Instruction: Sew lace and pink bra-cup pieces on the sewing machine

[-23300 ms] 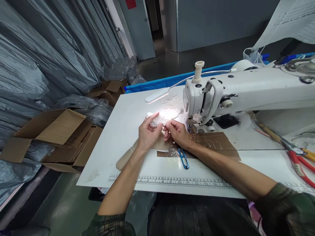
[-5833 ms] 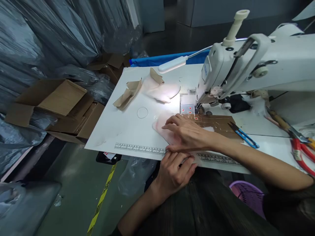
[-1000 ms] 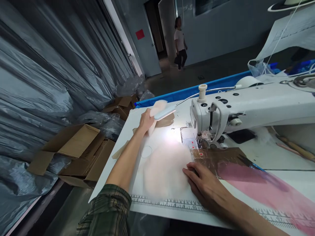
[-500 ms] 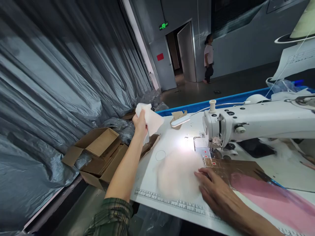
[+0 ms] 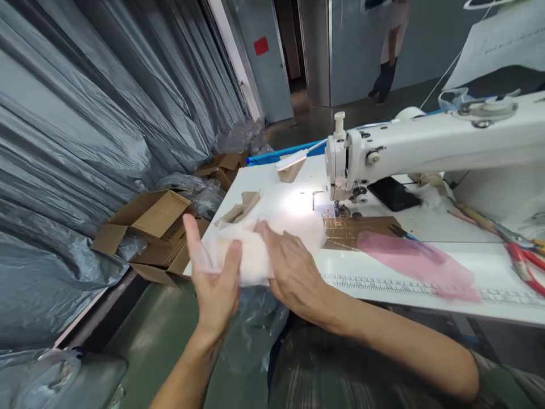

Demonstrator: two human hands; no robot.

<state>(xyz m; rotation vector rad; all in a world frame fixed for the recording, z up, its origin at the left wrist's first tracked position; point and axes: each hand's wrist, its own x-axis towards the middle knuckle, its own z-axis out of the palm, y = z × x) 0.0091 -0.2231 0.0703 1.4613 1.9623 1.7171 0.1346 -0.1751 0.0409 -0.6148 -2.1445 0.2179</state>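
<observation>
White fabric sits pinched between your left hand, fingers closed on it, and your right hand, fingers spread flat against it, at the bench edge before the sewing machine.

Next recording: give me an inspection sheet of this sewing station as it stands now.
Surface: white table with printed ruler along the front edge.
Job's things: pale fabric piece at the table's left front edge; pink fabric blurred.
Clutter: tan paper pieces, red-handled pliers, brown taped patch.
Hands: left hand and right hand both on the pale fabric.
Cables: nothing seen.
Surroundings: sewing machine, cardboard boxes, grey plastic sheeting, a person by the far wall.
</observation>
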